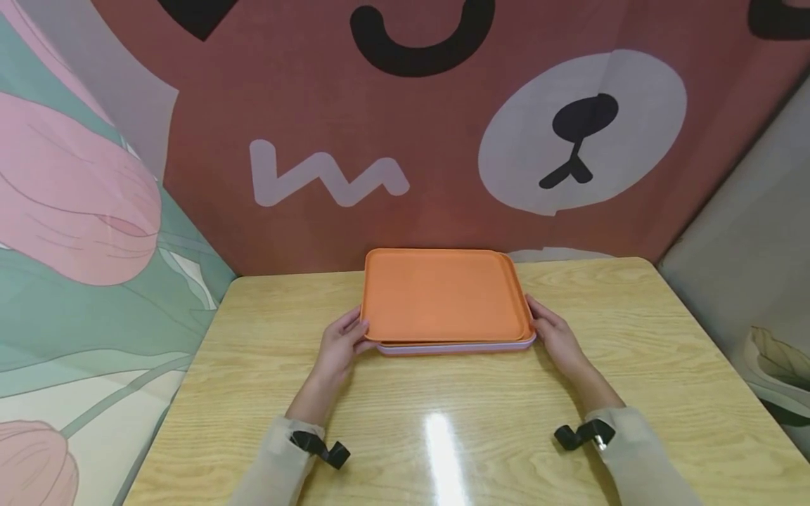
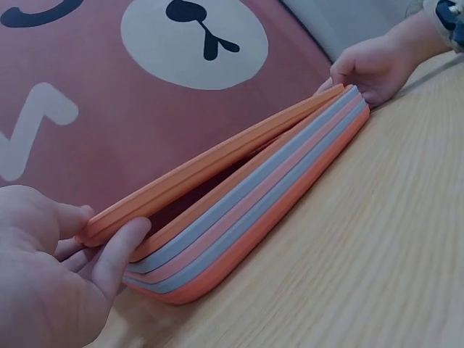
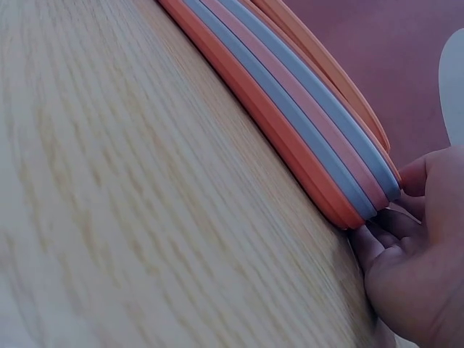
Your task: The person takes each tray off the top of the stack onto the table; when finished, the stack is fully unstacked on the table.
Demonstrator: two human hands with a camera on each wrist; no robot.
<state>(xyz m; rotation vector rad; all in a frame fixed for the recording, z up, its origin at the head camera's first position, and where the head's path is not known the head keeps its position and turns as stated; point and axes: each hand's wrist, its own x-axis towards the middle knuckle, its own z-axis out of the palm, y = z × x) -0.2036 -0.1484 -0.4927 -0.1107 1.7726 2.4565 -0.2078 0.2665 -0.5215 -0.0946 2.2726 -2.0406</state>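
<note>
A stack of flat trays lies at the far middle of a wooden table. The top orange tray is raised at its left end, so a gap opens above the lilac, pink and orange trays beneath. My left hand grips that raised left edge, thumb above and fingers under it. My right hand holds the right end of the top tray, where the edges still meet. In the right wrist view the stack's layered rims run away from that hand.
A red wall cloth with a cartoon bear face hangs right behind the trays. A patterned green and pink cloth borders the left side. The table's right edge meets a grey surface. Bare wood lies between the trays and me.
</note>
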